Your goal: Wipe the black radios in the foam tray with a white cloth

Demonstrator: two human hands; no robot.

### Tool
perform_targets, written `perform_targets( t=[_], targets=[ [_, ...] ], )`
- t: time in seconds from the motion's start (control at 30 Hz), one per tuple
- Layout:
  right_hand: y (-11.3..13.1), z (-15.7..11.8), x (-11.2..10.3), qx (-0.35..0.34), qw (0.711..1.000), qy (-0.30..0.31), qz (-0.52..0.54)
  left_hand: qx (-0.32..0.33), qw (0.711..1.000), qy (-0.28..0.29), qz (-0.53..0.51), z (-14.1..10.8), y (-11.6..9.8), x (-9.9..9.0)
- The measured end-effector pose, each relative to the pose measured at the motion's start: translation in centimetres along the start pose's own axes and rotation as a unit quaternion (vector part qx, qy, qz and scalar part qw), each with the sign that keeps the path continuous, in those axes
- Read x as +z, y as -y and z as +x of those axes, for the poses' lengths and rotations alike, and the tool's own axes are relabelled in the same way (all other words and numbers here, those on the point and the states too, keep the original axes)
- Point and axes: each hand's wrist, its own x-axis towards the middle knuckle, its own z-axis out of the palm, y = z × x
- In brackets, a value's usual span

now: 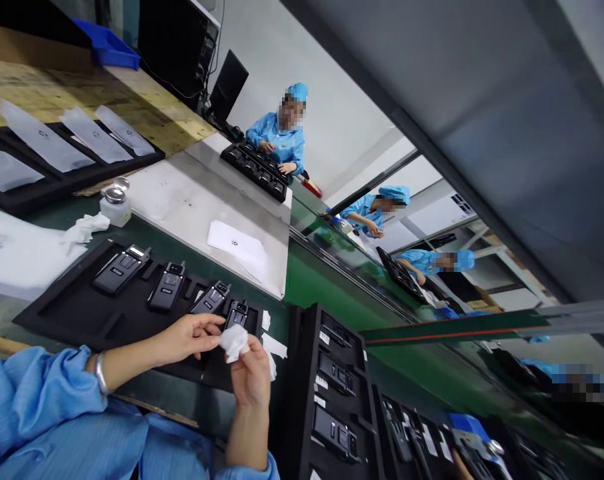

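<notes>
My right hand holds a crumpled white tissue in its closed fingers, above the right end of a black foam tray. Just left of it, my left hand has its thumb and fingers apart, the thumb tip close to the tissue's edge; whether they touch I cannot tell. Several black walkie-talkie-like handsets with short antennas lie in the tray, among them one with a lit screen and another handset. The rightmost handset is partly hidden behind the tissue and hands.
A dispenser bottle and crumpled tissue are beyond the tray. White sleeves lie on a grey board. To the right, another foam tray holds more handsets. Co-workers in blue sit along the line, one behind a tray.
</notes>
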Motion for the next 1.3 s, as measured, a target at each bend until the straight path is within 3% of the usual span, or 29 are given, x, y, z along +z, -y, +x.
perform_targets(
  t=[0.07,0.13,0.23,0.37,0.47,0.57,0.7,0.83,0.93,1.03,1.2,1.3],
  targets=[
    [-0.6,-0.4,1.3,0.017,1.0,0.019,-0.016,-0.008,0.999,0.003,-0.032,-0.1,-0.6,0.1],
    [-0.7,0.1,1.1,0.019,0.999,0.006,-0.047,-0.024,0.998,-0.019,-0.048,-0.2,-1.1,-0.1],
    [-0.5,2.6,-1.8,-0.007,0.99,-0.079,-0.115,-0.056,0.994,-0.047,-0.079,-0.3,-1.8,-0.6],
    [0.1,7.4,-7.0,-0.033,0.949,-0.198,-0.243,-0.087,0.989,-0.055,-0.109,-0.7,-2.7,-0.9],
    [0.2,10.0,-9.2,-0.016,0.921,-0.203,-0.333,-0.097,0.985,-0.065,-0.13,-1.1,-3.2,-0.8],
    [0.1,11.2,-9.9,0.005,0.905,-0.189,-0.382,-0.1,0.982,-0.059,-0.151,-1.3,-3.4,-0.9],
    [0.3,11.5,-10.4,0.019,0.906,-0.206,-0.369,-0.093,0.979,-0.046,-0.178,-1.5,-3.7,-1.1],
    [1.6,10.2,-10.7,0.007,0.939,-0.231,-0.254,-0.085,0.979,-0.043,-0.178,-1.7,-4.2,-1.3],
    [2.5,7.7,-9.4,0.002,0.973,-0.193,-0.123,-0.068,0.985,-0.017,-0.155,-1.8,-4.7,-1.1],
    [2.3,5.2,-6.2,0.023,0.994,-0.108,-0.011,-0.056,0.989,0.028,-0.136,-1.6,-5.1,-0.5],
    [-0.5,2.8,1.2,0.092,0.99,0.017,0.105,-0.034,0.992,0.089,-0.079,-1.0,-5.3,1.0],
    [-1.7,2.1,4.2,0.11,0.98,0.059,0.153,-0.022,0.996,0.082,-0.029,-0.8,-4.9,0.9]
  ],
)
